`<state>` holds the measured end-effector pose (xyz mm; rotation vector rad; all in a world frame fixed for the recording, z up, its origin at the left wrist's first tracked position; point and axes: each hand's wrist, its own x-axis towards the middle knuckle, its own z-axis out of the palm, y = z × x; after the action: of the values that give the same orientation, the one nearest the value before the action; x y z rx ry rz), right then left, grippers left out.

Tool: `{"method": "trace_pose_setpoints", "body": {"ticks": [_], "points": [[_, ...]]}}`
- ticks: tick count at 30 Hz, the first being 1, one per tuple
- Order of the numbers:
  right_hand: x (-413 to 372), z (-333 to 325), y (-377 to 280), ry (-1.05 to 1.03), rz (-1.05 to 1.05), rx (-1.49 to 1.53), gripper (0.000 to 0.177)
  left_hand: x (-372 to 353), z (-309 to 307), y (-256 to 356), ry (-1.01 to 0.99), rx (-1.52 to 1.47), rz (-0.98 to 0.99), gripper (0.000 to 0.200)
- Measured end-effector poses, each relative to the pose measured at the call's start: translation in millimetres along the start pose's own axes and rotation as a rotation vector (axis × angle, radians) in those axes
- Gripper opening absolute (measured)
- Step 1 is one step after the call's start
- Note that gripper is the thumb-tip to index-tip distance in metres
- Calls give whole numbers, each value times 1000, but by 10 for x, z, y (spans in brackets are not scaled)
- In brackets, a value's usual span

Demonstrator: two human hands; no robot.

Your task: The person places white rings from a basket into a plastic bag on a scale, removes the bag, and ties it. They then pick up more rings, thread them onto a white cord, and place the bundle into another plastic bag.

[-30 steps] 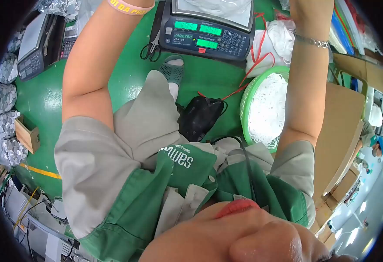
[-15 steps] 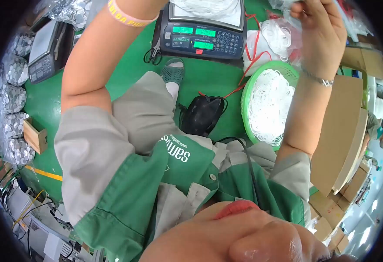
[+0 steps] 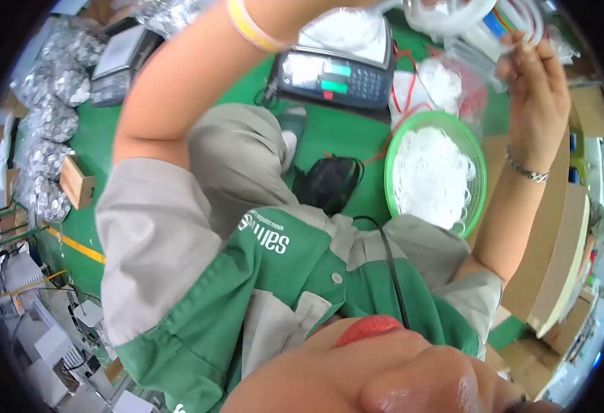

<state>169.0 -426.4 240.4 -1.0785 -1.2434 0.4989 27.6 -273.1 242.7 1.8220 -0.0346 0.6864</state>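
My left arm, with a pale wristband, reaches to the top edge; only a bit of my left hand [image 3: 340, 3] shows and its fingers are cut off. At the top right, my right hand [image 3: 539, 89] is raised, its fingers pinched on the edge of a clear plastic bag [image 3: 482, 63]. Beside that bag, large white rings [image 3: 453, 20] hang between the two hands; what holds them is out of view. Beneath my left hand stands a digital scale [image 3: 336, 81]. Pale looped material [image 3: 347, 33] lies on its pan. Glare and blur hide the readings.
A green basket [image 3: 389, 186] full of thin white rings [image 3: 431, 180] stands by my knee. Beyond it lie a bag of white rings [image 3: 441, 86] and red string. A black pouch [image 3: 327, 184], a second scale [image 3: 120, 58], bags of silvery discs [image 3: 54, 124] and cardboard [image 3: 553, 241] surround me.
Large white rings have come into view at the top, beside my right hand. The white heap on the scale looks lower. My right hand has moved right and down in the picture, and the view has shifted.
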Motion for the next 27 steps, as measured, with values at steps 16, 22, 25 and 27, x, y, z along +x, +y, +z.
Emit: {"method": "trace_pose_setpoints", "body": {"ticks": [16, 22, 25, 27], "points": [[-154, -269, 226, 24, 109, 12, 13, -261, 417, -310, 162, -172, -194, 18], [-205, -347, 263, 37, 219, -28, 13, -217, 459, -563, 235, -284, -184, 13], [-219, -364, 328, 9, 288, -27, 12, -242, 412, -537, 79, -367, -191, 15], [-235, -380, 341, -32, 313, -18, 11, -216, 532, -469, 161, -303, -278, 17]]}}
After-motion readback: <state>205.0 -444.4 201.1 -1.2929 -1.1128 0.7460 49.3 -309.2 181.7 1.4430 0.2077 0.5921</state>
